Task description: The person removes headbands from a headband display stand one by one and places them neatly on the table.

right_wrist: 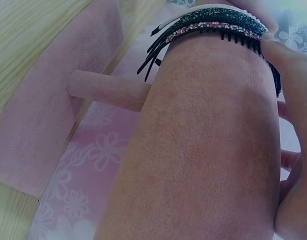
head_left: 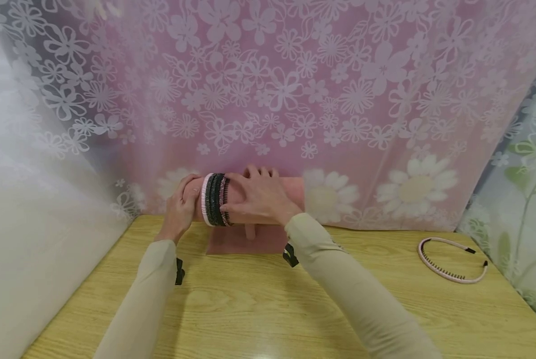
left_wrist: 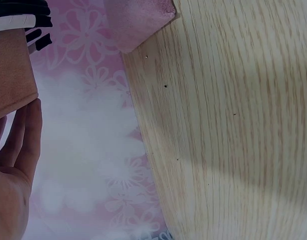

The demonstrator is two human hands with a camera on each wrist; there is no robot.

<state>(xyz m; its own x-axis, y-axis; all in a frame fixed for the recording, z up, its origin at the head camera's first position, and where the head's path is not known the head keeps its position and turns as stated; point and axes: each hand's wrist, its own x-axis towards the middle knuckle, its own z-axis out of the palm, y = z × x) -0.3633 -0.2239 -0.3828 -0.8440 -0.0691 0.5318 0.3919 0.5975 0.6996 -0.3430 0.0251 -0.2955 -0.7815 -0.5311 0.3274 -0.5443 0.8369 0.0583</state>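
Observation:
A pink plush headband stand [head_left: 290, 192], a padded roll on a post and flat base, stands at the table's back edge. Around the roll's left part sit several headbands [head_left: 215, 199]: a pale one leftmost, dark glittery ones, and a pink-speckled toothed headband [right_wrist: 213, 25] on the right. My left hand [head_left: 180, 207] holds the roll's left end; its fingers [left_wrist: 28, 145] touch that end in the left wrist view. My right hand [head_left: 263, 194] is spread over the roll, one digit pressing against the pink-speckled headband's edge. Some right fingers are partly hidden behind the roll.
A light pink toothed headband [head_left: 451, 276] lies alone on the wooden table [head_left: 250, 299] at the right. Behind the stand hangs a pink flowered curtain [head_left: 268, 99]. A white sheet [head_left: 34, 224] borders the left side, and a leaf-patterned one [head_left: 523, 209] the right.

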